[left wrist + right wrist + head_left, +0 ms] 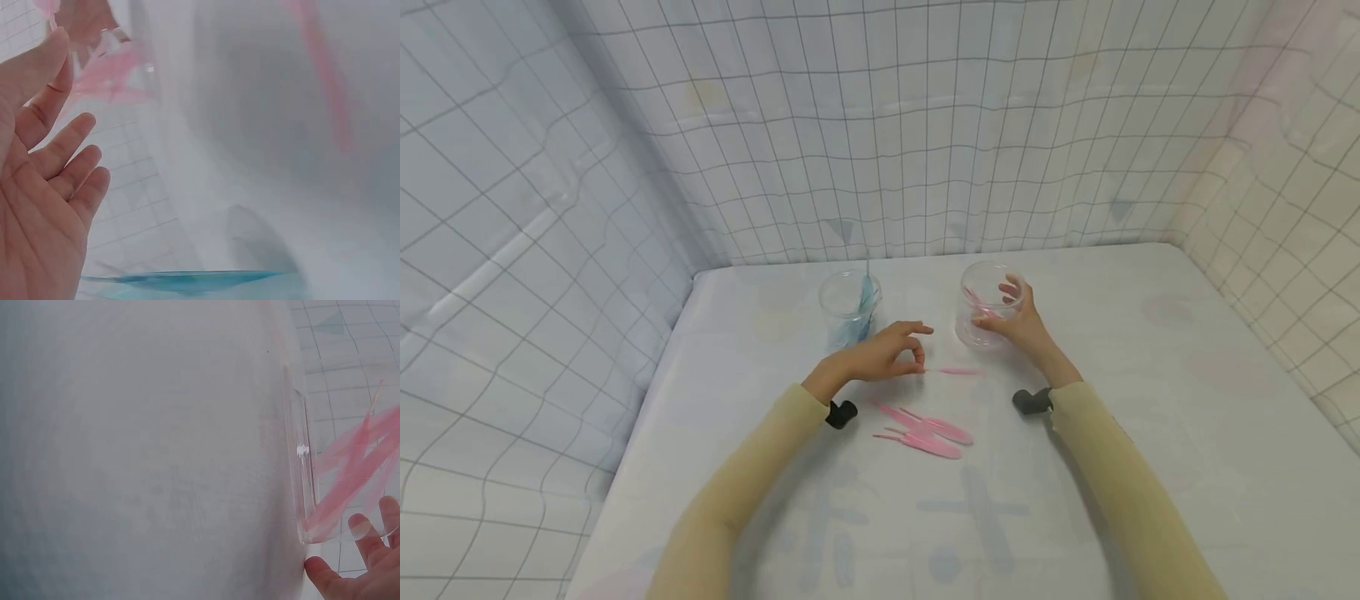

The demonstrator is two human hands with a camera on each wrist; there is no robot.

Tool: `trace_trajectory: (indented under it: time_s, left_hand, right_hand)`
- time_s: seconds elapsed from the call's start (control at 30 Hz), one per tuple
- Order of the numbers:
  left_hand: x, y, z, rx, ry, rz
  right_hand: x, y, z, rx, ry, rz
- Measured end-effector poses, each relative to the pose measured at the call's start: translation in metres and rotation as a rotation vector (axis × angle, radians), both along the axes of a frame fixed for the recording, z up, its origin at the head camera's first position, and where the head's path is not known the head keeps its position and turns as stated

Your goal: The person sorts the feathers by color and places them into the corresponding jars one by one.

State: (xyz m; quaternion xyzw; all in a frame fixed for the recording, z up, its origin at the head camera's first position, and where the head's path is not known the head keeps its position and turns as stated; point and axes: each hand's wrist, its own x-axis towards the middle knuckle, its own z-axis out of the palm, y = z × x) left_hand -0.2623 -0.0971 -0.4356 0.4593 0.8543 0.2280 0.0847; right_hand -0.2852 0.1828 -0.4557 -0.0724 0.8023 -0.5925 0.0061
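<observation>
My left hand [887, 354] pinches a pink feather [958, 371] by its thin quill between thumb and index finger, low over the table; the other fingers stand apart. The feather's vane points right, below a clear round cup [972, 335]. My right hand [1028, 327] grips that cup from its right side, thumb at the front. Inside it lean pink feathers [356, 469], seen through the wall in the right wrist view. Several more pink feathers [928, 445] lie loose on the table, nearer to me than the left hand.
Behind the left hand stands a second clear cup [831, 312] with blue feathers [866, 296], one sticking up above its rim. White grid-patterned curtains [925, 150] close off the back and both sides of the white table [1187, 467]. A dark camera mount [842, 414] sits at the left wrist.
</observation>
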Motion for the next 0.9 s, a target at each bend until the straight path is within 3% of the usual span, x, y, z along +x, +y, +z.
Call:
trace_trajectory:
  time_s: [0.23,0.43,0.67,0.9]
  left_hand:
    - [-0.015,0.018,0.045,-0.011,0.087,0.044]
    - [-0.034,0.030,0.081,-0.129,0.198,0.144]
    - [-0.057,0.043,0.103,-0.286,0.327,0.242]
    - [-0.066,0.063,0.113,-0.375,0.459,0.218]
  right_hand:
    - [-0.009,0.003,-0.015,0.005,0.031,-0.011]
    - [-0.010,0.003,-0.018,0.020,0.031,-0.024]
    - [-0.009,0.003,-0.019,0.031,0.003,-0.028]
    - [-0.009,0.002,-0.017,0.016,0.006,-0.034]
